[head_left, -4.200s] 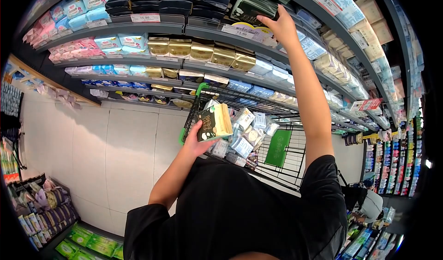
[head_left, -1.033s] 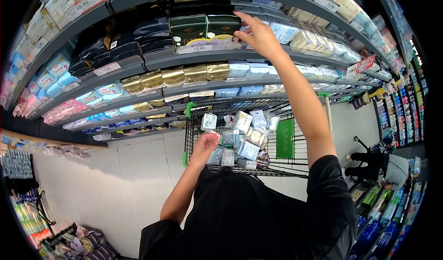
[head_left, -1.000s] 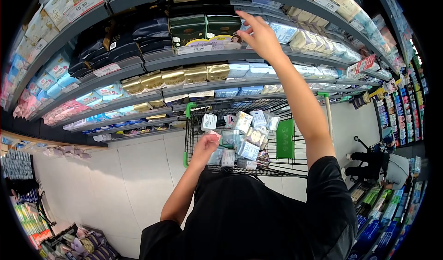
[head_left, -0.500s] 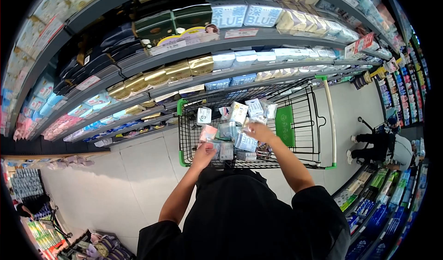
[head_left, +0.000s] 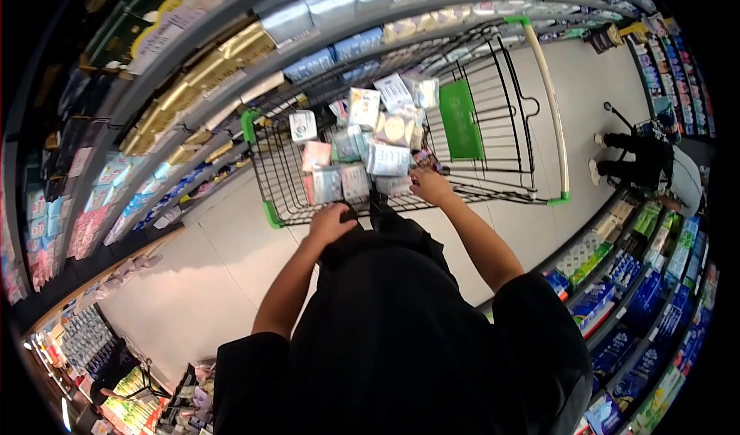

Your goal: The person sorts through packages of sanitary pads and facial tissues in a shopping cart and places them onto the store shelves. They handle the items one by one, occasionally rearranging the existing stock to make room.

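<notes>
A wire shopping cart [head_left: 505, 180] with green corner caps stands in front of me. In its basket lies a heap of small wrapped packs, among them a blue-and-white pack [head_left: 389, 159] marked BLUE, a pink pack [head_left: 316, 156] and a white pack with a yellow print [head_left: 364, 108]. My left hand [head_left: 331, 223] is at the basket's near edge, its fingers loosely bent and apart, with no pack in it. Close to the lower packs, over the near rim, my right hand [head_left: 432, 187] has loosely curved fingers and shows nothing in its grasp.
Shelves of packaged goods [head_left: 208, 88] run along the cart's far side. More stocked shelves [head_left: 624, 311] stand at the lower right. A person [head_left: 651, 165] is in the aisle at the right. Another person with a cart [head_left: 116, 373] appears at the lower left.
Both hands have drawn back from the packs to the basket's near edge. In view, the cart and its packs have shifted up and left, and the shelves appear tilted.
</notes>
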Demonstrator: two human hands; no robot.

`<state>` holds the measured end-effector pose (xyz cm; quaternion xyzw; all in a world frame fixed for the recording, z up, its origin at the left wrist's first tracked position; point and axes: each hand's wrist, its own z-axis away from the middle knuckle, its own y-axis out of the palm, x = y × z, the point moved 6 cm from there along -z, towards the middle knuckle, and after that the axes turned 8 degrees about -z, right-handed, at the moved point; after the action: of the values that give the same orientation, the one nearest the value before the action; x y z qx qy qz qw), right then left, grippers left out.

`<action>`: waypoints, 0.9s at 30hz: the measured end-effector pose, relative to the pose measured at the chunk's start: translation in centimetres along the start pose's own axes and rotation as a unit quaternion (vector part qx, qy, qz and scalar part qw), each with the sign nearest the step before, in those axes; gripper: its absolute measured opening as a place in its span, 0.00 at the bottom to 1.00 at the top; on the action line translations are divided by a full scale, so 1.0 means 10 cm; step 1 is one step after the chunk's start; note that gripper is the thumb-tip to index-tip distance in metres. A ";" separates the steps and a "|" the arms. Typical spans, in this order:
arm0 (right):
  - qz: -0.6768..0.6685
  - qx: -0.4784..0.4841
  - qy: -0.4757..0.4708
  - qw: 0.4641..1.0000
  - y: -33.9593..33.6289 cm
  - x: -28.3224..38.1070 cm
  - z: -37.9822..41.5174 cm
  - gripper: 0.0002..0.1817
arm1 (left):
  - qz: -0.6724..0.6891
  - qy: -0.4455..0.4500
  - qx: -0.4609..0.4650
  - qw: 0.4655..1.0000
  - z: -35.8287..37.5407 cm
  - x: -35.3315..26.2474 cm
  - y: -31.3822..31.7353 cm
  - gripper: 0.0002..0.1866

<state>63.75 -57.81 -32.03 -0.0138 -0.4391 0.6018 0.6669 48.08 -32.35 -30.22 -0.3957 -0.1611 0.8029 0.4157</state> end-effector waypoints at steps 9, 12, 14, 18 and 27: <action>-0.017 0.040 0.009 0.999 0.11 -0.12 0.19 0.24 | -0.115 -0.127 0.012 0.985 -0.04 -0.06 -0.06 0.24; -0.009 0.035 0.021 0.999 0.08 -0.17 0.03 0.26 | -0.117 -0.139 0.010 0.983 -0.07 -0.07 -0.05 0.23; -0.021 0.024 0.037 0.999 0.04 -0.20 -0.14 0.29 | -0.110 -0.141 0.003 0.984 -0.06 -0.04 -0.03 0.23; -0.035 -0.052 -0.019 0.998 0.08 -0.27 -0.60 0.36 | -0.110 -0.134 0.006 0.985 -0.07 -0.06 -0.02 0.24; -0.024 0.021 0.125 0.992 0.21 -0.23 -0.97 0.41 | 0.081 -0.055 0.109 0.989 -0.27 -0.11 0.01 0.42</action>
<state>68.16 -54.16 -40.38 -0.0645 -0.3396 0.5882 0.7311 50.43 -33.44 -31.44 -0.3148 -0.0629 0.8674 0.3803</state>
